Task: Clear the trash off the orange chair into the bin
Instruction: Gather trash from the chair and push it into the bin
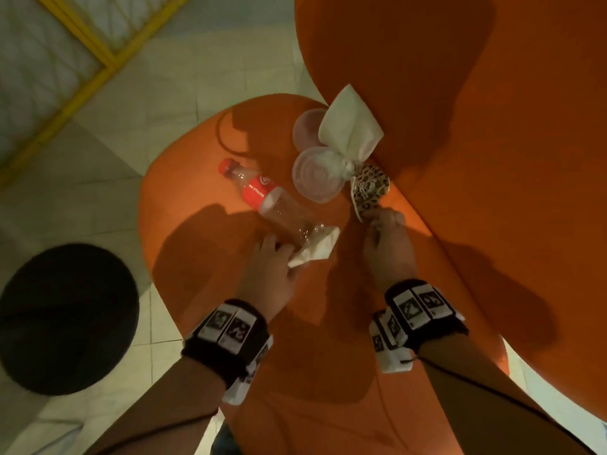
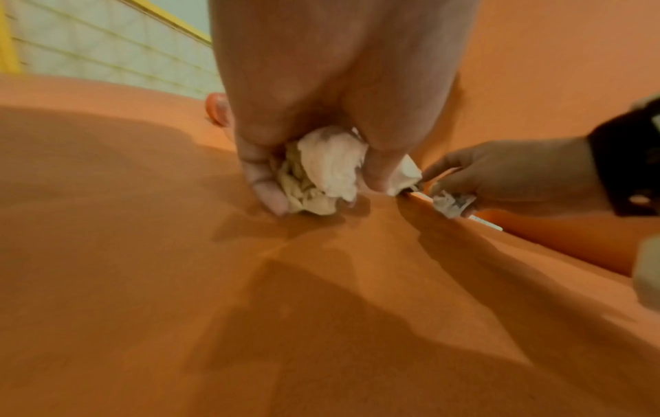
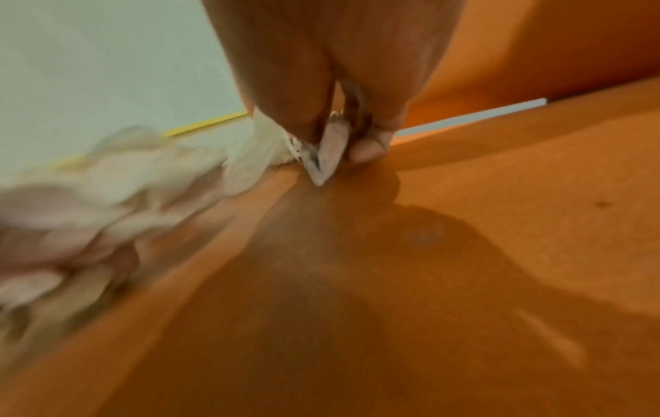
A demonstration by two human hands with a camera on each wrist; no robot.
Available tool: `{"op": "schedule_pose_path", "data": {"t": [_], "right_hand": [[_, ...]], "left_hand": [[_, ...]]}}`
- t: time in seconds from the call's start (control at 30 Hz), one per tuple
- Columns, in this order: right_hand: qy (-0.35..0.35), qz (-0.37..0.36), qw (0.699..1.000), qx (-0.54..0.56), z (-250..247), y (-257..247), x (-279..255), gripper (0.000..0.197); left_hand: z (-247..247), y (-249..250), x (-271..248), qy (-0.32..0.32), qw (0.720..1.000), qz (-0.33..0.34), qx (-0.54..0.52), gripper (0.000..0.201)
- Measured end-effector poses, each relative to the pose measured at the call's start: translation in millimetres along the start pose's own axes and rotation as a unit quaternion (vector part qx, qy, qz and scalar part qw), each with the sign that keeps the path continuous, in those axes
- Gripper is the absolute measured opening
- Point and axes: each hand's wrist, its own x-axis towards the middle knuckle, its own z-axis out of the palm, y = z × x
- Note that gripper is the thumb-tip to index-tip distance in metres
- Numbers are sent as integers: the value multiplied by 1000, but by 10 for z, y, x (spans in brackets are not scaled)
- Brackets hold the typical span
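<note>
On the orange chair seat [image 1: 203, 205] lie an empty plastic bottle [image 1: 262, 195] with a red cap and label, two clear plastic lids [image 1: 315, 178], a white napkin [image 1: 348, 129] and a leopard-print wrapper [image 1: 369, 188]. My left hand [image 1: 276, 257] grips a crumpled white tissue [image 1: 317, 246] beside the bottle's base; the left wrist view shows the tissue [image 2: 325, 169] bunched between the fingers [image 2: 264, 186]. My right hand [image 1: 384, 231] pinches the near end of the leopard-print wrapper, whose edge [image 3: 325, 158] shows between thumb and fingers in the right wrist view.
A round black bin [image 1: 65, 316] stands on the tiled floor left of the chair. The chair's tall backrest [image 1: 476, 126] rises at the right. A yellow metal frame [image 1: 92, 37] crosses the floor at the far left.
</note>
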Motion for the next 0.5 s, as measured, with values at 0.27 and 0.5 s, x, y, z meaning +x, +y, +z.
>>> {"op": "schedule_pose_path", "data": {"t": [0.27,0.5], "right_hand": [[162,5,986,27,34,-277,394,44],[118,11,984,-134,267,-303,486,56]], "left_hand": [[-245,-390,-162,-51,994,-20,-91,62],[-363,-375,-98,-11,998,-34,-52,43]]}}
